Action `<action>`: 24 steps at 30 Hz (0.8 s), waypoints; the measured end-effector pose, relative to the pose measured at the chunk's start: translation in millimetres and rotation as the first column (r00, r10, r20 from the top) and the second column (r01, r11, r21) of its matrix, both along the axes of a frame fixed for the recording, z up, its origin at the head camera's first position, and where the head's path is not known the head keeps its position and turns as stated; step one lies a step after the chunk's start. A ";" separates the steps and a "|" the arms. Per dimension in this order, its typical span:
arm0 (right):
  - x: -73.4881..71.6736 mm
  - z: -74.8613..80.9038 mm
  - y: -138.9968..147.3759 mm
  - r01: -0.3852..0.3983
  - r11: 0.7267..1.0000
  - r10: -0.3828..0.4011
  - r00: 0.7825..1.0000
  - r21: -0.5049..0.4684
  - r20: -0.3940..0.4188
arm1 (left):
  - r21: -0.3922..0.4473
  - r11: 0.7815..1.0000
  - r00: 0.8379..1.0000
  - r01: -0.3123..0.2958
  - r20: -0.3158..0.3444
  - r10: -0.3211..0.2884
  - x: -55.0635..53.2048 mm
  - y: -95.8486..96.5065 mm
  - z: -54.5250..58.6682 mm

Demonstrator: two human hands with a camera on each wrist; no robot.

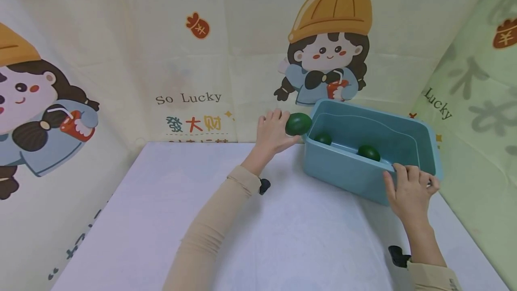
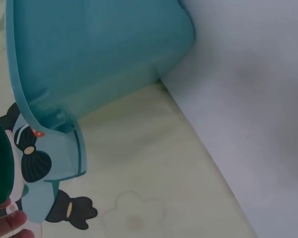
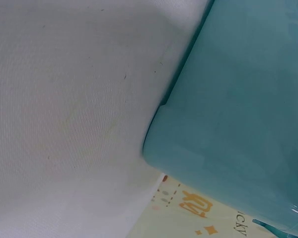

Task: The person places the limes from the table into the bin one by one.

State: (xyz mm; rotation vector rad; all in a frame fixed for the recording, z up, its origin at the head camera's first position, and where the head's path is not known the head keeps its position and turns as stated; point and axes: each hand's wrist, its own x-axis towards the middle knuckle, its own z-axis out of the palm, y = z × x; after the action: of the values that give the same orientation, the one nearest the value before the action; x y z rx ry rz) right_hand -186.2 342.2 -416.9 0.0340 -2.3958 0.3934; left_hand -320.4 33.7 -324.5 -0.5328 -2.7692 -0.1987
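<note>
My left hand (image 1: 272, 134) holds a glossy, dark green avocado (image 1: 299, 124) between fingers and thumb, right at the left rim of a blue plastic bin (image 1: 343, 172). In the left wrist view only part of this avocado (image 2: 0, 166) shows, with fingertips (image 2: 10, 223) below it. Two more dark green avocados lie inside the bin, one near the left end (image 1: 323, 138) and another around the middle (image 1: 369, 152). At the bin's near right corner, my right hand (image 1: 413, 194) grips the rim. The right wrist view shows the bin's outer wall (image 3: 228, 119), not the fingers.
The bin stands at the back right of a white-covered table (image 1: 282, 237). Behind it hangs a printed cloth backdrop (image 1: 250, 57), which also runs along both sides. Dark wrist-camera mounts (image 1: 399, 256) stick out by each wrist.
</note>
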 end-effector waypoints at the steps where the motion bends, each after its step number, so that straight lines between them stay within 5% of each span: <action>1: -0.1 0.0 0.0 0.000 1.000 0.000 1.000 0.000 -0.002 | 0.002 1.000 1.000 0.002 0.004 -0.002 0.2 1.7 0.7; 24: -3.6 -3.5 2.8 -0.016 1.000 0.018 0.997 0.023 -0.081 | -0.067 0.997 0.999 0.035 0.015 -0.034 -0.1 38.8 3.2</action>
State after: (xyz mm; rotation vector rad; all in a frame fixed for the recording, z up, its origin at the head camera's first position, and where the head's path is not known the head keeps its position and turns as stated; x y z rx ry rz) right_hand -189.8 345.0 -420.4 0.0793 -2.3207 0.3664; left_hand -320.5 72.5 -321.2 -0.5987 -2.7899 -0.1171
